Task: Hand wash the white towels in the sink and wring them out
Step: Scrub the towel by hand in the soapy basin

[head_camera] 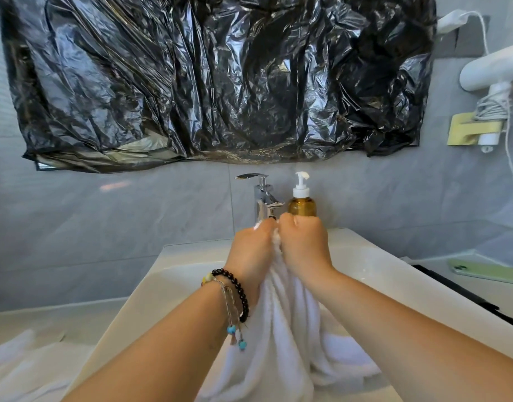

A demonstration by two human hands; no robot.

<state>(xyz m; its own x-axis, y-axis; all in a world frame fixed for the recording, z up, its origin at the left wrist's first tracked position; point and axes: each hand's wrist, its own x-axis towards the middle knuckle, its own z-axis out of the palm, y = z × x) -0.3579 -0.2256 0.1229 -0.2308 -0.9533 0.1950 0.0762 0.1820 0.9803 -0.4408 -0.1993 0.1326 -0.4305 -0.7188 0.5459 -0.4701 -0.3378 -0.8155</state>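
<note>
White towel point(281, 329) is hanging bunched over sink point(168, 274); left hand point(250, 250) and right hand point(303, 245) are both gripping its top, fists touching, below faucet point(264, 198).

- A crumpled black plastic sheet point(214, 79) covered the wall above the basin.
- An amber pump bottle point(302, 198) with a white pump stood just beside the chrome tap point(262, 198), on its right.
- A white hair dryer point(493, 68) hung in a gold wall holder point(469, 132) at the far right, its cord coiled.
- A green phone point(487, 271) lay flat on the counter at the right.
</note>
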